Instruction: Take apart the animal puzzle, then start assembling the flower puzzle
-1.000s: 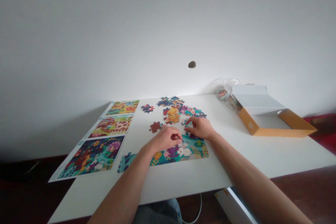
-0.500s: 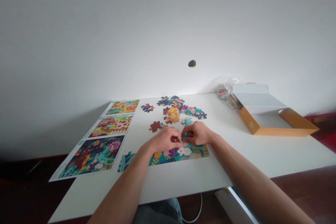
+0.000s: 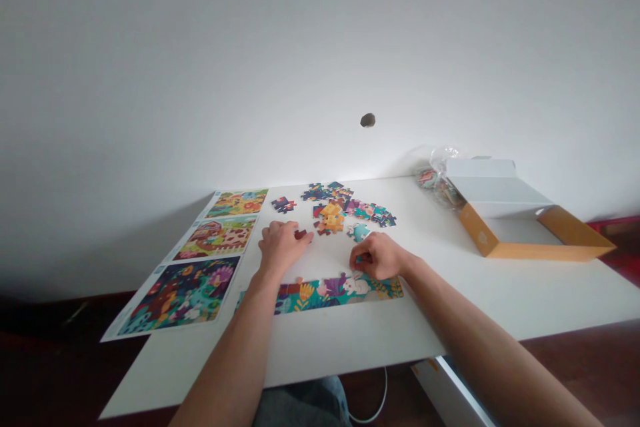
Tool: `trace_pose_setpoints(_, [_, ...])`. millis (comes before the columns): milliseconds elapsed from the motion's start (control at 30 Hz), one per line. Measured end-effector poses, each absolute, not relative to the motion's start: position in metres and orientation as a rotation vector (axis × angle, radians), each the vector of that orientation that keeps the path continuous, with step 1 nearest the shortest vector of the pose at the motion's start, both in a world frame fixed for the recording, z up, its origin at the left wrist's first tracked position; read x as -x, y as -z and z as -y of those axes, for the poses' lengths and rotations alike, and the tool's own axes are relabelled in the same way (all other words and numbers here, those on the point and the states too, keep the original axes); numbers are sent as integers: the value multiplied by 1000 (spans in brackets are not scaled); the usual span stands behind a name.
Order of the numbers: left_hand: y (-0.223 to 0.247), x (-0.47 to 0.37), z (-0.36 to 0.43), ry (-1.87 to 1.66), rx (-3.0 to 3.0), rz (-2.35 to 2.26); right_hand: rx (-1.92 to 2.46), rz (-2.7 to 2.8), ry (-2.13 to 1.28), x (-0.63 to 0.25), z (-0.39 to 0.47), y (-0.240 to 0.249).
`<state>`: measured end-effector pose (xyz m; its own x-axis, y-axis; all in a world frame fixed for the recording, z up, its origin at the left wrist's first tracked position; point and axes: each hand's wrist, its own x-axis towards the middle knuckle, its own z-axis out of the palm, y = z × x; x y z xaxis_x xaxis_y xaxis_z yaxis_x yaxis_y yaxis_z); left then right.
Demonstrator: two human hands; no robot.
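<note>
My left hand (image 3: pixel 281 245) is over the brown puzzle piece (image 3: pixel 302 235), its fingers closed round the piece's edges. Just above the right part of the joined puzzle strip (image 3: pixel 320 292), my right hand (image 3: pixel 379 255) has its fingers curled together, and a bit of teal shows under them. The strip shows a white rabbit, purple leaves and yellow plants; my left forearm covers part of its left end. A light teal piece (image 3: pixel 358 233) lies just beyond my right hand. Yellow pieces (image 3: pixel 332 217) lie in a small heap between and beyond my hands.
More loose pieces (image 3: pixel 370 211) are spread toward the wall, with a dark pair (image 3: pixel 283 205) to the left. A picture sheet (image 3: pixel 165 273) lies at the left. An open yellow box (image 3: pixel 545 250) and a clear plastic bag (image 3: pixel 440 180) stand at the right.
My left hand has moved left and away from the strip to the brown piece. My right hand has stayed nearly where it was. More of the strip's middle shows.
</note>
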<state>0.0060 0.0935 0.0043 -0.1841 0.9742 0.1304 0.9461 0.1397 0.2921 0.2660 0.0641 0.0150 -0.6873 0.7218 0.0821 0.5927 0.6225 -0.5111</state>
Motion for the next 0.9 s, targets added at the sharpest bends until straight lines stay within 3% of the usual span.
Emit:
trace_pose_setpoints(200, [1,-8,-93,-455,-1982,-2227,1131,2443,-600,-267,-65,-17])
trace_pose_setpoints(333, [2,-8,-95,-649,-1952,-2151,1180,2345,-563,-267,-67,-14])
trace_pose_setpoints(500, [-2,-28,-89,-1054,-1784,-1484,1254,2231,-542,-266,-70,-11])
trace_pose_setpoints(633, [-6,-49,-78,-988,-1746,-1081,1210,2211,-608,-263,-70,-10])
trace_pose_setpoints(900, [-10,-52,-76,-1065,-1620,-1034,1173,2098,-688,-260,-72,-4])
